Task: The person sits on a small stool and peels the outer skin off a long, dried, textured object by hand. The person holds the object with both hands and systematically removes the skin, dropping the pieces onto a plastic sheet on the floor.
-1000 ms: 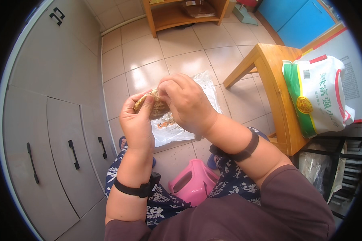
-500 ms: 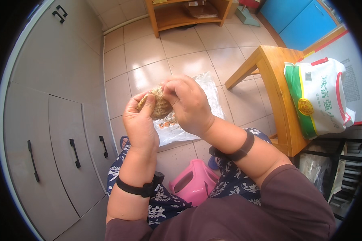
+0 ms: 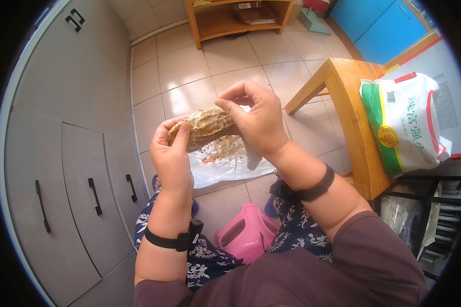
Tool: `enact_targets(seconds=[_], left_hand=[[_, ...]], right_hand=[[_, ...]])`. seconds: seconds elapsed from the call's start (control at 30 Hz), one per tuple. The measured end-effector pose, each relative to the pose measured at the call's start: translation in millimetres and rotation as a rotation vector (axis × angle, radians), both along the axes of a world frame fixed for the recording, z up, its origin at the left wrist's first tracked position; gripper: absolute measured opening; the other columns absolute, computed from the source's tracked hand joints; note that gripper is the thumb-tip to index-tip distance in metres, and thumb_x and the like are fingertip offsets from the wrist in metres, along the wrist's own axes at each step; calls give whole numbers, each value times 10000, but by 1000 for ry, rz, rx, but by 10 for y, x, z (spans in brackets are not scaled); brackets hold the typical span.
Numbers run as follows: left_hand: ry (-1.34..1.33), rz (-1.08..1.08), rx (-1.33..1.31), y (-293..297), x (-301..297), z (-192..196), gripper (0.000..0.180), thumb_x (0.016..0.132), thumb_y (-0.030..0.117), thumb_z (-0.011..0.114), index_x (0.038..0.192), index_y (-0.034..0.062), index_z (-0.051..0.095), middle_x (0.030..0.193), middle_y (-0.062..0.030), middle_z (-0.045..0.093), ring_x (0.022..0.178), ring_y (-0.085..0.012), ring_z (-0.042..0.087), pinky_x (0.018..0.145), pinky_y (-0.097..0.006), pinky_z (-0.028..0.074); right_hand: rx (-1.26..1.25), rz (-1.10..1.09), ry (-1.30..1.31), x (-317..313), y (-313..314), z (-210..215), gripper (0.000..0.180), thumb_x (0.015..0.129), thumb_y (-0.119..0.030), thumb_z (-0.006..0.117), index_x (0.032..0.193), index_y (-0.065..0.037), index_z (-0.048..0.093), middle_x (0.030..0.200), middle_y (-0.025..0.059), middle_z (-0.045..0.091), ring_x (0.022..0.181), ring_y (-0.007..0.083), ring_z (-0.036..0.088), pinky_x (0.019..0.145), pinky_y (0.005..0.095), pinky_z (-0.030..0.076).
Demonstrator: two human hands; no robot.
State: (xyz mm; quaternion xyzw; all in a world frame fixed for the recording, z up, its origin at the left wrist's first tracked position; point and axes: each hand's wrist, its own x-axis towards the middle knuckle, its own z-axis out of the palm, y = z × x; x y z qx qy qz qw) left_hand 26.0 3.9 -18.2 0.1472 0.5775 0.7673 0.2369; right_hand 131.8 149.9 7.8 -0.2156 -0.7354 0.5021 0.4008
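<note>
A tan, dried, rough thing [image 3: 205, 123], long and wrinkled with a pitted underside, looks like a dried plant head; I cannot tell its exact kind. My left hand [image 3: 172, 146] grips its left end, thumb on the near side and fingers behind. At its upper right edge my right hand [image 3: 251, 110] is closed in a pinch of thumb and forefinger, and what lies between these fingertips is too small to make out. Below on the floor lies a white plastic sheet [image 3: 210, 176], with dark and orange bits [image 3: 224, 148] scattered over it.
A pink plastic stool [image 3: 248, 233] stands between my legs. Grey cabinets [image 3: 82, 169] line the left side. At right, a wooden chair [image 3: 353, 102] bears a white and green bag [image 3: 404, 123]. A wooden shelf [image 3: 235, 33] stands at the far side.
My right hand has moved right and slightly up, away from my left. The dried thing now shows longer and more fully, with its wrinkled side turned up. My left hand has shifted slightly left.
</note>
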Motion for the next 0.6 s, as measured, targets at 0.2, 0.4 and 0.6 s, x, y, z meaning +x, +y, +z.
enact_targets(seconds=[0.2,0.4,0.6], left_hand=[[110,-36,-60,-5,35,73,110,992,94,711,1062,11,691,1000,-48,727,911,-101,657,846,-245,524],[105,-37,-70,18,73,80,99,987,84,715,1039,8,680,977,-46,719,878,-97,661,788,-230,541],[193,3,-64,42,119,50,81,977,57,718,1014,3,670,962,-38,710,877,-87,653,790,-230,544]], right_hand=[[183,27,-129,67,109,61,116,867,-74,800,944,-15,736,932,104,751,865,187,713,779,297,555],[396,141,-80,71,-115,53,177,780,-139,827,858,-52,693,840,120,676,816,326,650,733,405,526],[355,121,-80,43,-154,5,126,792,-81,804,824,-21,698,916,139,740,851,311,711,761,381,574]])
